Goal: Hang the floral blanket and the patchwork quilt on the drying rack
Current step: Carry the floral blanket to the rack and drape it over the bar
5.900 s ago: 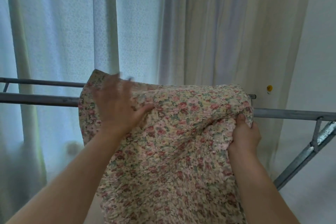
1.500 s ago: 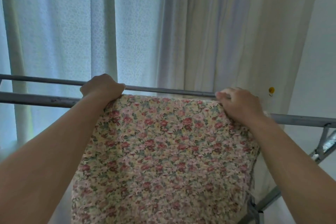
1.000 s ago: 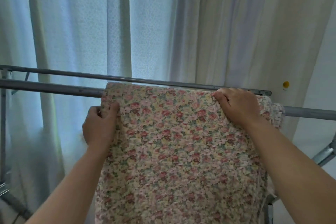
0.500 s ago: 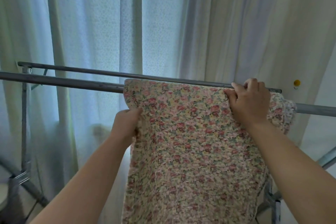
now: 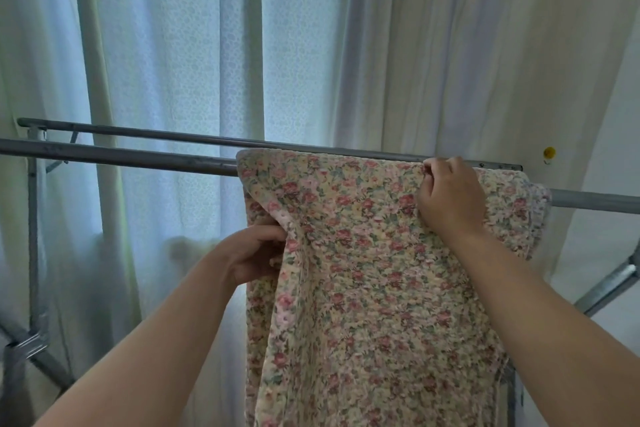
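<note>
Head view: cream, pink-flowered floral blanket (image 5: 363, 270) drapes drying rack (image 5: 138, 158), left grip (image 5: 256, 258) and right grip (image 5: 450, 198) pinching it.

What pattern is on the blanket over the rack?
Small pink and red flowers on cream, floral blanket, head view.

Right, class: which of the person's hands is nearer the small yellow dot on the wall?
Right. The right hand pinches the floral blanket at its top fold, just left of and below the yellow dot; the left hand grips the blanket's left edge, farther left and lower.
</note>
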The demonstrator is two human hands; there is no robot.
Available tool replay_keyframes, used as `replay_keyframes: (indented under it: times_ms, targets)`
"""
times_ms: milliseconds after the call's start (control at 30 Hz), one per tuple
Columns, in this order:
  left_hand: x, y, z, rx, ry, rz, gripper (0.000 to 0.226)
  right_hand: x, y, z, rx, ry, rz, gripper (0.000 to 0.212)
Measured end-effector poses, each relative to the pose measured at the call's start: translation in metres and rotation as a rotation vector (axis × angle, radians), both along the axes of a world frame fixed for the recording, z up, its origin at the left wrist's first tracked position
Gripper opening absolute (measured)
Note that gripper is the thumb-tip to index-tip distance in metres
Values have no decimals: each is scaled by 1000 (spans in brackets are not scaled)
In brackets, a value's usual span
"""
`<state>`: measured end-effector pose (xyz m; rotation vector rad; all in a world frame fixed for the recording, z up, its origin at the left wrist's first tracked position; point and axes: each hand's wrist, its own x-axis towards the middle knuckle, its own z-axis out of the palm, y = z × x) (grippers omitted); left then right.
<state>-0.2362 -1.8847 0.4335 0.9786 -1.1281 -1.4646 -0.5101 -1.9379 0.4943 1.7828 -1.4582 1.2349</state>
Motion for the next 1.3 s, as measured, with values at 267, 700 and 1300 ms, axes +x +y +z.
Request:
replay_keyframes:
  times_ms: [267,700,1300]
  targets:
    - [-44,-16,1,75,-36,399,67,14,19,4,195,-45,-46,33]
    - [-77,-15,10,0,-164,807,64,83,95,-45,470,364,94,78]
    - [-86,19,41,219,585,187,28,62,71,-115,606,-110,151,88]
